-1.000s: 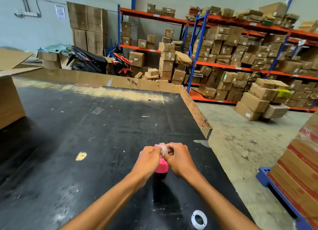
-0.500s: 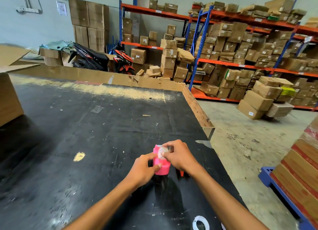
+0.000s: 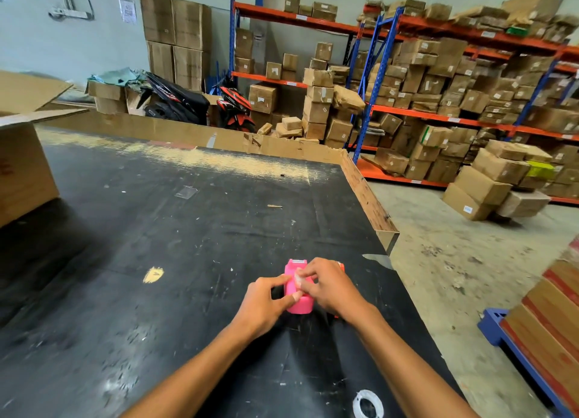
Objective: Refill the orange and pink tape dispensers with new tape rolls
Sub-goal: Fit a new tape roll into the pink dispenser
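**A:** Where was the pink tape dispenser (image 3: 297,295) when you had both hands on it?

**B:** It stood on the black tabletop (image 3: 175,248), right between your hands. Its serrated cutter end pointed away from you, past your fingertips, and its rounded end sat nearest your wrists.

**A:** And your left hand (image 3: 261,308)?

**B:** Your left hand was closed on the dispenser's left side, thumb lying across the pink body. It was gripping the dispenser.

**A:** The right one?

**B:** Your right hand (image 3: 329,289) curled over the top of the dispenser, fingers pinched on a pale, translucent roll of tape (image 3: 297,279) seated in it. How much of the roll sat inside, you couldn't tell; your fingers hid most of it.

**A:** Where was the orange dispenser (image 3: 341,266)?

**B:** Just behind your right hand, on its outer side. Only slivers of orange showed past your knuckles and beneath your wrist.

**A:** Anything closer to you?

**B:** An empty white tape core (image 3: 368,404) lay flat on the tabletop near your right forearm, well back from the hand.

**A:** Further out?

**B:** A yellow scuff mark (image 3: 153,274) lay left of your left hand, and an open cardboard box (image 3: 22,167) stood far to its left. Well beyond your right hand stood orange-and-blue shelving (image 3: 438,117) stacked with cartons.
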Demonstrator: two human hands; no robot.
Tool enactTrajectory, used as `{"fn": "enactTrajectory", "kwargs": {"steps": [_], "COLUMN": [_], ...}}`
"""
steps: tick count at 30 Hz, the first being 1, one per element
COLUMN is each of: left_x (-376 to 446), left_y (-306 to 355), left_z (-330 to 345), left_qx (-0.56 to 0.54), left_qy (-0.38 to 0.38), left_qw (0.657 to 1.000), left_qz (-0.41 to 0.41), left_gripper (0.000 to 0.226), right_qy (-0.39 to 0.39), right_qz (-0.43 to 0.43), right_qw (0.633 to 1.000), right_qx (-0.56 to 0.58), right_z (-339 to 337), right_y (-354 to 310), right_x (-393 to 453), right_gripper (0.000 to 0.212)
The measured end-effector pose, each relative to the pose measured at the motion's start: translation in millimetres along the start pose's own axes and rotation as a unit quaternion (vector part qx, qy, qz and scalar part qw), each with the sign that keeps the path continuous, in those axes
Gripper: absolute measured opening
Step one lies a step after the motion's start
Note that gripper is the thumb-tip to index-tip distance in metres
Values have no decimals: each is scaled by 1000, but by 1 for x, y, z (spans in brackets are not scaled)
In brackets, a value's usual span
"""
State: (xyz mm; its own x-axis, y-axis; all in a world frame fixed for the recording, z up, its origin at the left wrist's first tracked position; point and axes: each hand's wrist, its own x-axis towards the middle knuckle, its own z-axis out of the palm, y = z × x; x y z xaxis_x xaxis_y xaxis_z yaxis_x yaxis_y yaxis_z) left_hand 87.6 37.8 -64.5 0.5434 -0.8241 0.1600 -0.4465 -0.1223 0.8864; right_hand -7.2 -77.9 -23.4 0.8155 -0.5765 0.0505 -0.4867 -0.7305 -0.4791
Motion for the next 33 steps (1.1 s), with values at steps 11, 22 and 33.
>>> {"fn": "enactTrajectory", "kwargs": {"steps": [11,22,33], "left_x": [2,0,1], "left_y": [-5,-4,-8], "left_z": [1,-2,-1], "left_qx": [17,9,-13], "left_qy": [-1,-20,-28], "left_qw": [1000,1000,999], "left_qz": [-1,-18,-15], "left_gripper": [43,28,33], "right_qy": [5,-40,-50], "right_qz": [4,30,-16], "right_qw": [999,995,992], "right_qx": [48,82,119], "right_z": [5,-10,-11], "right_y": [10,10,19], "right_x": [-3,13,24], "right_gripper": [18,21,18]}}
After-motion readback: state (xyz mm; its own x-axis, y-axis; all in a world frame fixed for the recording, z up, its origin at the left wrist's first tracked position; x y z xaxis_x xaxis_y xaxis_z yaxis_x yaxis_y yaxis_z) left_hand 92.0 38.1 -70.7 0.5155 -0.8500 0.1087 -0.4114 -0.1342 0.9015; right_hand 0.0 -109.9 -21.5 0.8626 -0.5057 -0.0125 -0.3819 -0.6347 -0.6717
